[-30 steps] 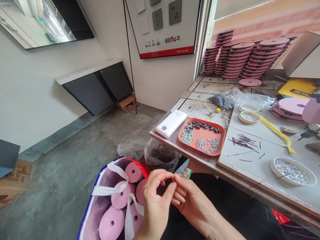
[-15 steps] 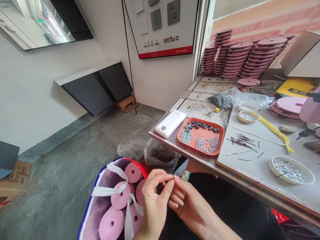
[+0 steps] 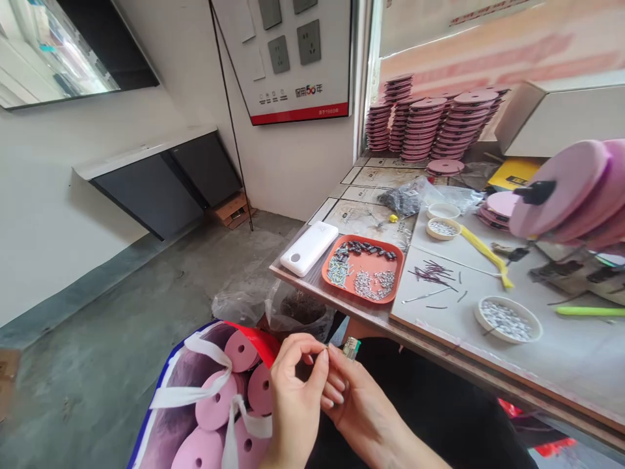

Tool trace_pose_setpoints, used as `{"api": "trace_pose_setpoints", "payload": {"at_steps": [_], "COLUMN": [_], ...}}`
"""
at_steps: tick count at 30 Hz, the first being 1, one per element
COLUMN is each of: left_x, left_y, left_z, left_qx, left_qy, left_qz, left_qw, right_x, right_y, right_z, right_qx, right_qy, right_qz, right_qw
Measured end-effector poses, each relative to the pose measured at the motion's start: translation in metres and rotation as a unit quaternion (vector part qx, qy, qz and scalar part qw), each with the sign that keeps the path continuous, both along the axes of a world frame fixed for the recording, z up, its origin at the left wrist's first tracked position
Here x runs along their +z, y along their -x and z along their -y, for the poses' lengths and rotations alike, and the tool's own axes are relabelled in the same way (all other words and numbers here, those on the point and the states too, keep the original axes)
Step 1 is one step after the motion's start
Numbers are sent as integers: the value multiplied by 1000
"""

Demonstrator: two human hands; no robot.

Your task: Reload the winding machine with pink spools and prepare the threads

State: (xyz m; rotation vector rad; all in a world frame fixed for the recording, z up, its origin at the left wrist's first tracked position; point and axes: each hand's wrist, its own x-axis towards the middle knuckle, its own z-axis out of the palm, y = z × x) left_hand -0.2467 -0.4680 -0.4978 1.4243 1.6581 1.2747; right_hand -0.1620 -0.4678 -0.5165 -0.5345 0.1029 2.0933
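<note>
Down low, near the bottom of the view, the left hand (image 3: pixel 295 404) and the right hand (image 3: pixel 359 407) meet in front of the person's lap. The left fingers (image 3: pixel 317 365) are pinched shut, thumb tip against first finger tip, on something too tiny to make out. The right fingers (image 3: pixel 336 368) are closed around a small silvery part with a green end (image 3: pixel 350 348), which sticks up just above them. The two hands touch at the fingertips.

Just left of the hands sits an open striped bag with white handles (image 3: pixel 195 391), full of pink round rolls (image 3: pixel 241 350). Behind it on the floor are clear plastic bags with dark bits (image 3: pixel 297 309).

To the right and farther off is the grey desk (image 3: pixel 561 352). On its near left edge lies a white flat power bank (image 3: pixel 309 247), and just beside it an orange tray of little metal and black pieces (image 3: pixel 364 277). A small white dish of silver beads (image 3: pixel 508 319) stands to the right. A bundle of yellow strips (image 3: pixel 483 251) lies farther back. Tall stacks of pink discs (image 3: pixel 430 127) stand at the far end by the window.
</note>
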Motion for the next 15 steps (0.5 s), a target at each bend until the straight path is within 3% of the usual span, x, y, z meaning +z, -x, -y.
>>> {"api": "trace_pose_setpoints", "payload": {"at_steps": [4, 8, 11, 15], "left_x": [3, 37, 63, 66], "left_y": [-7, -31, -71, -128], "left_z": [-9, -41, -81, -129], "left_qx": [-29, -99, -225, -356], "left_qy": [15, -73, -146, -130], "left_qz": [5, -82, -212, -387], "left_qw": [999, 989, 940, 840], "right_x": [3, 0, -7, -15], "right_y": [-9, -19, -29, -47], "right_z": [-2, 1, 7, 15], "right_qx": [-30, -65, -63, -40], "right_qy": [-9, -50, -94, -149], "right_qz": [27, 70, 117, 180], "right_qw": [999, 994, 987, 971]}}
